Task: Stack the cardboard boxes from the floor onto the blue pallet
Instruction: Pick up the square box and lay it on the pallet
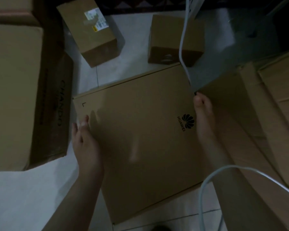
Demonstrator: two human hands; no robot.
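Note:
A large flat cardboard box [140, 135] with a black logo near its right side lies below me in the middle of the view. My left hand [84, 140] presses against its left edge, fingers stretched along the side. My right hand [203, 114] grips its right edge, with the fingertips hidden between this box and the neighbouring carton. Whether the box rests on the floor or is lifted I cannot tell. No blue pallet is in view.
A big printed carton [20, 97] stands at the left. Two small boxes, one labelled [92, 32] and one plain [172, 40], sit on the white tiled floor [32, 189] at the back. More cartons [265, 114] crowd the right. A pale cable [207, 184] loops over the lower right.

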